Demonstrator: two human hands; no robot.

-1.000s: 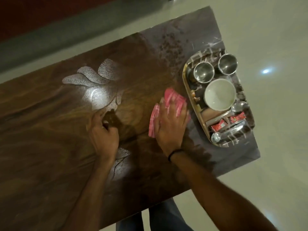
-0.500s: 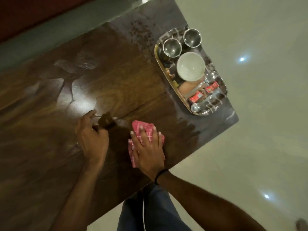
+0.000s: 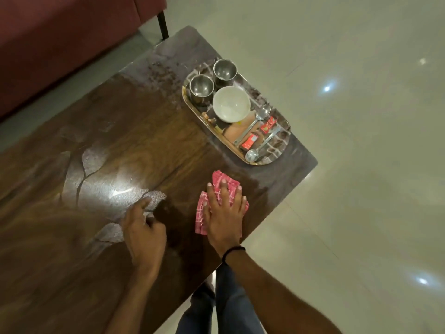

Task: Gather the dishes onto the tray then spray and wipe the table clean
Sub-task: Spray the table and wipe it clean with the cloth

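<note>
Moved off from the tray's side, where it lay a second ago, the pink cloth (image 3: 218, 177) now sits near the bench's (image 3: 144, 131) front edge, well apart from the tray (image 3: 280, 143). The right hand (image 3: 225, 222) lies flat on it, fingers straight and spread, covering most of it, so only the far edge and the left side of the cloth show. A black band (image 3: 234, 251) circles that wrist.

The left hand (image 3: 144, 235) rests on the bench just beside, its fingers curled under; whether it holds anything I cannot tell, as a dark patch hides the fingertips.

On the tray, at the bench's far right end, stand two steel cups (image 3: 201, 89), a white bowl (image 3: 231, 104), two spoons (image 3: 255, 124) and small red sachets (image 3: 250, 141) whose print is too small to read. Glare whitens the wood left of the hands. A maroon sofa (image 3: 60, 44) is cut off at the top left.
</note>
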